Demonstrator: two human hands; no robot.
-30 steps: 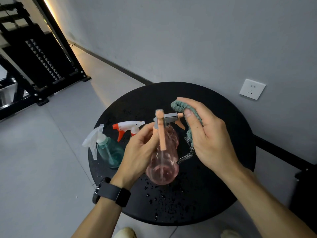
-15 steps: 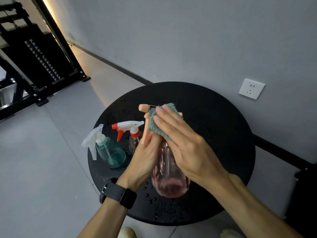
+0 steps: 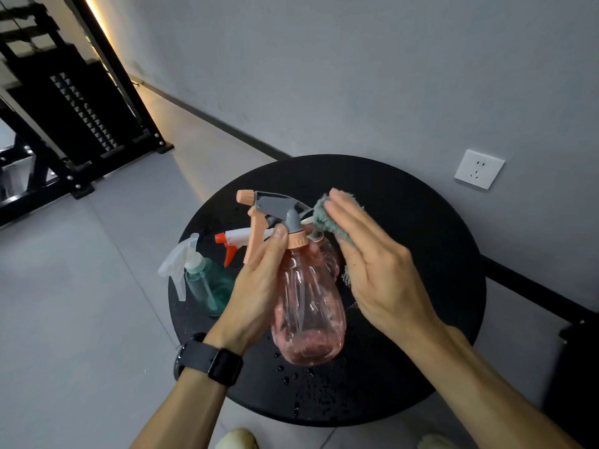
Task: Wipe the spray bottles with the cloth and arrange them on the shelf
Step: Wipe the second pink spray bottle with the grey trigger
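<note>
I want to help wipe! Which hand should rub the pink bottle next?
Probably the right hand: its straight fingers already press the cloth against the pink bottle. The left hand is busy gripping the bottle.

A round black desk fills the centre and lower right of the frame. Held above its middle is a pink transparent plastic spray bottle, with the left hand on its left side and the right hand to its right pressing a green fluffy cloth near the neck. Left of them on the desk stands a teal transparent spray bottle, with a white-and-red trigger sprayer just behind it. A white wall socket sits on the wall at the right, and a black metal shelf frame occupies the upper left.
</note>
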